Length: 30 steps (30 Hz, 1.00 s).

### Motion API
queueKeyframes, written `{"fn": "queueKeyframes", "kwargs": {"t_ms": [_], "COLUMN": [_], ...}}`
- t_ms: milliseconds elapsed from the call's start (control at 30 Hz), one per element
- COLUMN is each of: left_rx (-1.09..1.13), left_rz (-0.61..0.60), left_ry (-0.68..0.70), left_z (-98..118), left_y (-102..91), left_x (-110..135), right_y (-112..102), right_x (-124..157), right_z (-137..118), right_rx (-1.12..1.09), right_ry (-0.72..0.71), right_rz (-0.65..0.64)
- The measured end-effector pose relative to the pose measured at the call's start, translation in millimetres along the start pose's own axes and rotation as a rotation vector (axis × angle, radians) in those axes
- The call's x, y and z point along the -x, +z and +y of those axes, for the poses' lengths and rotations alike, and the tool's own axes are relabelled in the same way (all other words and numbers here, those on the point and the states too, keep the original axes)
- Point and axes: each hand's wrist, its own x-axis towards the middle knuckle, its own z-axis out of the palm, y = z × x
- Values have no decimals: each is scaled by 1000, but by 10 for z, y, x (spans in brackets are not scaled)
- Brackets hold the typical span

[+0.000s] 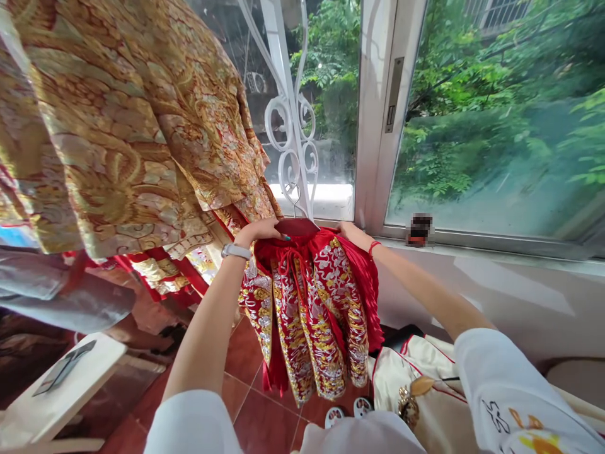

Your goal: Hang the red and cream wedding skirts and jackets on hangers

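A red pleated skirt [307, 302] with gold and silver embroidery hangs in front of me, its red ties dangling from the gathered waist. Above the waistband show a dark red hanger [297, 227] and its thin metal hook. My left hand [259, 232], with a white watch on the wrist, is closed on the left end of the waistband. At the right end, my right hand [350, 233] grips the waistband too, a red cord around its wrist. The fingers of both hands are partly hidden behind the cloth.
Large gold brocade garments [127, 139] hang at the left. Behind the skirt stand a white scrolled metal rack [286, 126] and a window [378, 157]. A cream garment with red trim [425, 378] lies at lower right. A pale stool [80, 391] bears a flat dark object.
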Motion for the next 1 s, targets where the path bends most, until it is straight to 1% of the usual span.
{"fn": "queueKeyframes", "kwargs": {"t_ms": [67,133,167,200,233,300,400,467,500,567,633,700,767,833,900,933,1000], "left_rx": [23,61,89,117,143,183,235,244,244,235,229,216,223,247,298,332,398], "left_rz": [66,126,156,186,216,245,211,209,232,290,342,387,423,436,420,402,375], "left_ry": [28,55,64,66,65,90,156,123,84,28,26,26,17,20,36,42,45], "left_z": [-36,-47,-46,-44,-44,-61,-161,-274,-333,-435,-498,-524,-534,-550,-581,-601,-647], "left_y": [35,78,105,134,165,227,325,410,463,587,713,813,866,873,852,839,822], "left_x": [18,57,81,108,137,209,361,478,530,596,604,567,523,508,539,571,653], "right_y": [2,4,1,-6,-17,-52,-135,-218,-267,-369,-456,-516,-551,-569,-567,-558,-524], "right_x": [31,51,62,74,91,139,253,345,391,469,522,543,524,462,372,326,252], "right_z": [-128,-265,-325,-373,-410,-452,-455,-420,-389,-300,-185,-66,35,110,163,185,224], "right_rx": [199,476,612,719,780,828,766,622,518,291,86,-73,-183,-217,-181,-136,20], "right_ry": [-35,-134,-199,-263,-318,-396,-459,-458,-424,-274,-92,44,123,175,168,129,-21], "right_rz": [202,417,493,532,535,511,462,405,368,261,168,135,152,162,169,187,280]}}
